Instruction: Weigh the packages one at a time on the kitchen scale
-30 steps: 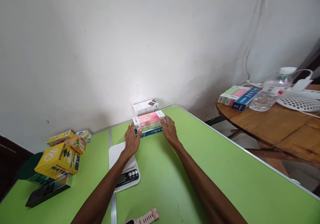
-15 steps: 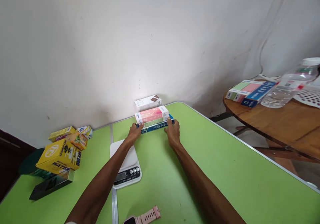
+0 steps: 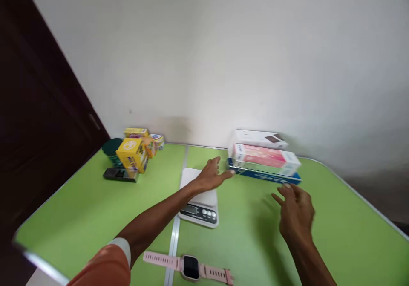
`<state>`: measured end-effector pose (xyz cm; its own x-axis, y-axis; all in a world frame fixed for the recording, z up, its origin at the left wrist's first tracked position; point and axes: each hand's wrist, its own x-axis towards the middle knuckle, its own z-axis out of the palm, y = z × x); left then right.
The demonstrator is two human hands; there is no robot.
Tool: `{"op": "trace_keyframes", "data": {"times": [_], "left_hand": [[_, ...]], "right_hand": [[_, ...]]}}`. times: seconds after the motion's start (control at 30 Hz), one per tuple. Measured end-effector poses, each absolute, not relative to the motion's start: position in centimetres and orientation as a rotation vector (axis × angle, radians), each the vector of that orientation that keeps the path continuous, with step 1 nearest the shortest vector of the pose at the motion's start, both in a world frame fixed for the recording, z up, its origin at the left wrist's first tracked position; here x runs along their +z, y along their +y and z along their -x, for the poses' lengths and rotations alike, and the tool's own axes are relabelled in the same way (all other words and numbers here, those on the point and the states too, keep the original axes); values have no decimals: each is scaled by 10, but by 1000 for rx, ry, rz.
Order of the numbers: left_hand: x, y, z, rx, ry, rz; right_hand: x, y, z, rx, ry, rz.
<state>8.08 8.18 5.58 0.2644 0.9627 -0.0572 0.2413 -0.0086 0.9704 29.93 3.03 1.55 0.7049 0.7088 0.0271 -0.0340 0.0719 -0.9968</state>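
Note:
My left hand [image 3: 212, 177] hangs over the white kitchen scale [image 3: 200, 200], its fingers apart and nothing in them. To the right, my right hand [image 3: 295, 211] is raised over the table with its fingers loosely spread, also holding nothing. Just beyond it lies a flat blue box [image 3: 265, 176] with a pink and white box [image 3: 265, 156] stacked on top. Behind these, against the wall, sits a white box [image 3: 258, 138] with a brown picture on it. A smartwatch with a pink strap [image 3: 191, 268] lies face up at the near edge.
On the left of the green folding table [image 3: 96, 209] stand a yellow box [image 3: 131, 153], several smaller cartons, a dark green container [image 3: 112, 149] and a flat black box [image 3: 119, 174]. A metal seam [image 3: 174, 239] crosses the table. A dark door [image 3: 41, 119] is at far left.
Both hands have let go of the stacked boxes and drawn back toward me. The view has swung left, so the round wooden table is out of sight.

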Motion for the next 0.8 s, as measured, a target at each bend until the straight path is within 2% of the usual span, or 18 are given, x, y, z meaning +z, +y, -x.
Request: {"op": "trace_keyframes", "data": {"times": [0.13,0.3,0.4,0.5,0.63,0.8], "left_hand": [[48,15,6,1284,1259,-1637],[27,-31,140,1761,2012,-1540],[13,-33,211,1695,2284,-1293],[1,-26,257,1530,2317,-1123],[-8,-18,277,1449,2265,-1146],[-10,-22,275,1422,2288,-1129]], "right_hand": [[37,-11,-228,739,-883,1304],[40,-41,-98,1173,-1390,1085],[22,-34,-17,1381,-1547,1006],[0,-15,55,1341,-1588,1030],[-21,4,117,1179,-1572,1099],[-28,-5,132,1123,-1530,1136]]}}
